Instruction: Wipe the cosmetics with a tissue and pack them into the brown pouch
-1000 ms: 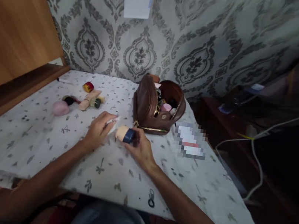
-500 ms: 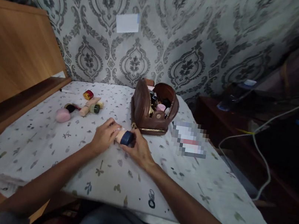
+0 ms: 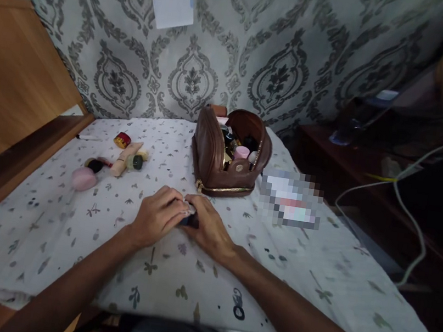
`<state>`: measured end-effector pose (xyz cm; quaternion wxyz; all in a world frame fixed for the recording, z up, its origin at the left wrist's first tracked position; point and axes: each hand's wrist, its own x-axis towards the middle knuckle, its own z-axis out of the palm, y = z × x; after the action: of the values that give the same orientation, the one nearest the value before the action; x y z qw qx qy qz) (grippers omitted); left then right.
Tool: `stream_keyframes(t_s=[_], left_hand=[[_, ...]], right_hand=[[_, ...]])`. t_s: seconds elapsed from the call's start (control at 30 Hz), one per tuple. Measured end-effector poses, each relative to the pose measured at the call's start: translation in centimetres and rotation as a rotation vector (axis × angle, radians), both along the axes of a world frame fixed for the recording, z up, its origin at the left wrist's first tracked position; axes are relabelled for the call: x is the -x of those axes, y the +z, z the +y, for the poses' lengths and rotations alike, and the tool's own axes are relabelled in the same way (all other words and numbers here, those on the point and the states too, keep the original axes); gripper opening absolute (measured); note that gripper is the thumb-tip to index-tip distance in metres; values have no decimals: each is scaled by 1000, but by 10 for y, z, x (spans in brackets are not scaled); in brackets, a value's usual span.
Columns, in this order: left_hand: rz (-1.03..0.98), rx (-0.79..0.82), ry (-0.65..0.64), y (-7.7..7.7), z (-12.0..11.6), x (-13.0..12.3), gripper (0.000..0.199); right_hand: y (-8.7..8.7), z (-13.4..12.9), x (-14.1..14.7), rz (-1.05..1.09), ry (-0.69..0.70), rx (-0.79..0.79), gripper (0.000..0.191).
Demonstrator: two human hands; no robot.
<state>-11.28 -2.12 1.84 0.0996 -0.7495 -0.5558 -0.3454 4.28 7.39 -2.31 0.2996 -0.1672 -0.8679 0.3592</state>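
Observation:
Both hands meet over the table in front of the bag. My right hand [image 3: 212, 230] is closed around a small blue-capped container [image 3: 185, 220], most of which the fingers hide. Against its near-left side my left hand [image 3: 159, 216] pinches a crumpled white wipe [image 3: 189, 209]. Just behind the hands stands a brown cosmetic bag [image 3: 214, 173], unzipped, with a pink-lidded jar [image 3: 242, 152] and several other cosmetics inside.
To the left lie a pink makeup sponge [image 3: 84, 179], a red and gold round container [image 3: 122, 140], a beige tube [image 3: 121, 163] and a green-lidded jar [image 3: 135, 162]. A blurred-out item [image 3: 291, 200] lies right of the bag. White cables [image 3: 400, 181] hang at the right.
The container has turned within my hands, and its beige part and most of the blue cap are now covered. The white wipe shows more. My view has shifted slightly.

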Motion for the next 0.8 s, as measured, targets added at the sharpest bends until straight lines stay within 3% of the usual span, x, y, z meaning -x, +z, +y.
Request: stream_keyframes(t_s=[0.2, 0.47, 0.67, 0.8], left_hand=[[-287, 194, 115, 5, 14, 7, 24], [-820, 615, 136, -5, 24, 27, 53], [-939, 574, 396, -14, 15, 25, 62], [-997, 567, 511, -19, 12, 21, 65]], right_hand=[[-3, 0, 0, 11, 25, -44, 47], [-4, -4, -5, 20, 159, -2, 54], [4, -10, -3, 2, 48, 316, 55], [7, -13, 1, 76, -11, 352, 52]])
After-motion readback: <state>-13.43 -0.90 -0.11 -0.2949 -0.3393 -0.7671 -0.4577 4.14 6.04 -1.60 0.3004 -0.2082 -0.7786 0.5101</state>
